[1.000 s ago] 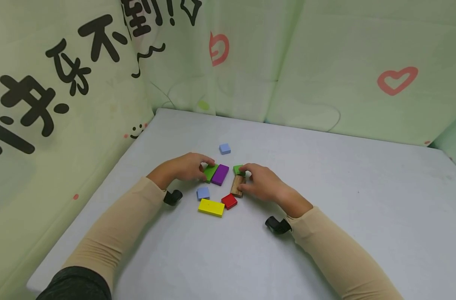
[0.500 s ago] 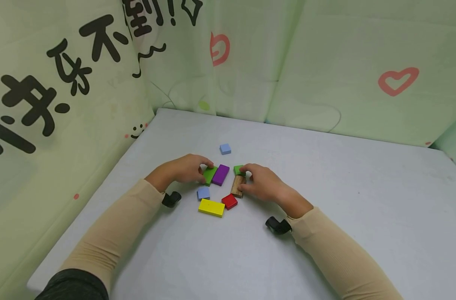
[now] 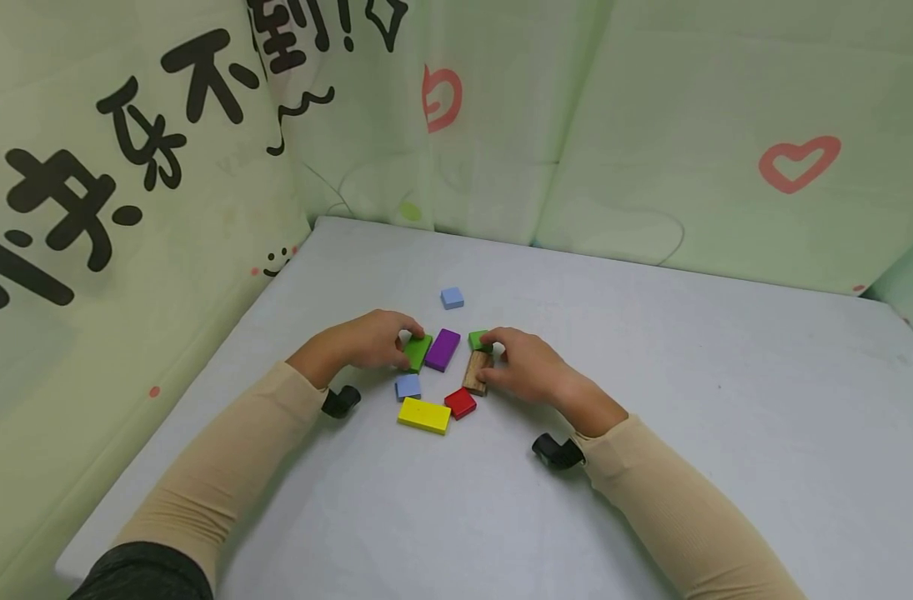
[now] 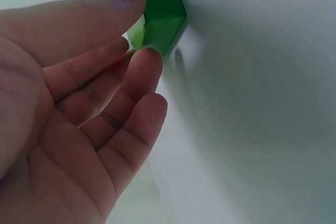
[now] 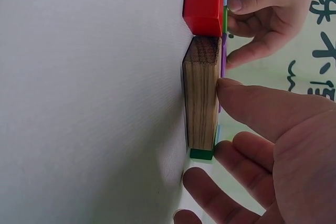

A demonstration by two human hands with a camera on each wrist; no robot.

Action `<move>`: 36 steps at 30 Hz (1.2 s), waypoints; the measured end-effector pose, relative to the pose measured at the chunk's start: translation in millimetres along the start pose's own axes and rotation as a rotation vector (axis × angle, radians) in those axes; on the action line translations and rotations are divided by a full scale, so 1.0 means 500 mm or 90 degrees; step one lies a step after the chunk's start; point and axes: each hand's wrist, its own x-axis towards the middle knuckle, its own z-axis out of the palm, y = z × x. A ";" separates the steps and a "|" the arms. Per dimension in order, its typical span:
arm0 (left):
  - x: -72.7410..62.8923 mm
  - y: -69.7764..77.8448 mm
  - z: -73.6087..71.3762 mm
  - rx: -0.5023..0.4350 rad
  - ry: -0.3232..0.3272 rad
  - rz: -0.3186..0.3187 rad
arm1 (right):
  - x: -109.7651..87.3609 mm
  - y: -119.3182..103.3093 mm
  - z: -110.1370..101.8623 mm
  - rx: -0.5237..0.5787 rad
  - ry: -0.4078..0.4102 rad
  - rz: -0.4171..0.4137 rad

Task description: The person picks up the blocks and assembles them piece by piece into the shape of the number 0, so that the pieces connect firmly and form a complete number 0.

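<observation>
My left hand (image 3: 372,339) pinches a green rectangular block (image 3: 418,353) between thumb and fingers, one at each end. A purple block (image 3: 443,350) stands just right of it with a narrow gap. On the other side, my right hand (image 3: 527,362) rests its thumb against a wood-grain block (image 3: 476,372), also close up in the right wrist view. Its index fingertip touches a small green block (image 3: 479,340) that adjoins the wood-grain one. In the left wrist view the pinched green block (image 4: 163,17) is partly hidden behind the thumb.
Nearer the person lie a light blue block (image 3: 407,386), a yellow block (image 3: 423,416) and a red block (image 3: 460,403). Another light blue block (image 3: 452,297) sits farther back. The white table (image 3: 689,417) meets a pale green curtain (image 3: 651,125) behind.
My left hand has drawn the green rectangular block slightly left and nearer, so it has parted a little from the purple block. The right hand keeps its place.
</observation>
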 end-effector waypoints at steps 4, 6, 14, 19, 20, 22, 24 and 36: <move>-0.003 -0.002 0.000 0.007 0.004 0.011 | 0.000 0.000 0.001 -0.001 0.001 0.000; -0.003 -0.004 0.000 0.008 0.004 0.014 | 0.001 0.000 0.001 -0.001 0.002 -0.001; -0.005 -0.007 0.002 0.007 0.006 0.012 | 0.002 0.002 0.002 -0.003 0.000 -0.004; -0.006 -0.006 0.002 0.011 0.009 0.010 | 0.001 0.002 0.001 -0.006 0.002 -0.004; -0.006 -0.006 0.001 0.010 0.009 0.009 | 0.001 0.002 0.000 -0.006 0.003 -0.003; -0.007 -0.005 0.001 0.009 0.008 0.007 | 0.001 0.002 0.000 -0.004 0.002 -0.003; -0.007 -0.005 0.001 0.008 0.009 0.005 | 0.001 0.002 0.000 -0.004 0.001 -0.003; -0.005 -0.005 0.001 0.009 0.009 0.001 | -0.001 0.000 0.000 0.003 -0.004 0.005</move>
